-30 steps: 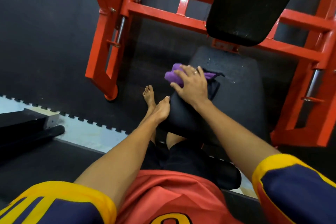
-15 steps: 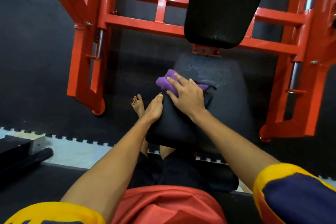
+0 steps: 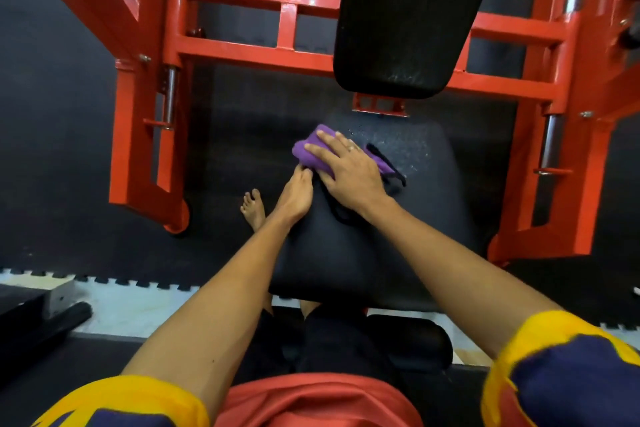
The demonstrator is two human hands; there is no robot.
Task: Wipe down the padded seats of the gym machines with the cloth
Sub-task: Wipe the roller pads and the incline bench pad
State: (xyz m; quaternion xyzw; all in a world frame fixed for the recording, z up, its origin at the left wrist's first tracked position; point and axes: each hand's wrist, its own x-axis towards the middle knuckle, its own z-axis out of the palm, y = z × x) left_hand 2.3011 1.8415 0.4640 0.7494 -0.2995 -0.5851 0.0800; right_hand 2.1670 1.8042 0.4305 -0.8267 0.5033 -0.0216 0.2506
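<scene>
A black padded seat of a red gym machine fills the middle of the head view. On its far left part lies a bunched purple cloth with a dark edge trailing to the right. My right hand presses flat on the cloth, fingers straight and spread. At the seat's left edge, just below the cloth, rests my left hand, its fingertips bent against the pad. White specks show on the seat's far right part. The black back pad hangs above the seat.
The red steel frame surrounds the seat on the left, back and right. Black rubber floor tiles lie around it, with a pale floor strip near me. My bare foot stands left of the seat. A dark bench end sits at lower left.
My right hand has slid the cloth farther up the seat. My left hand has moved up along the seat's left edge, closer to the cloth. The view has shifted nearer.
</scene>
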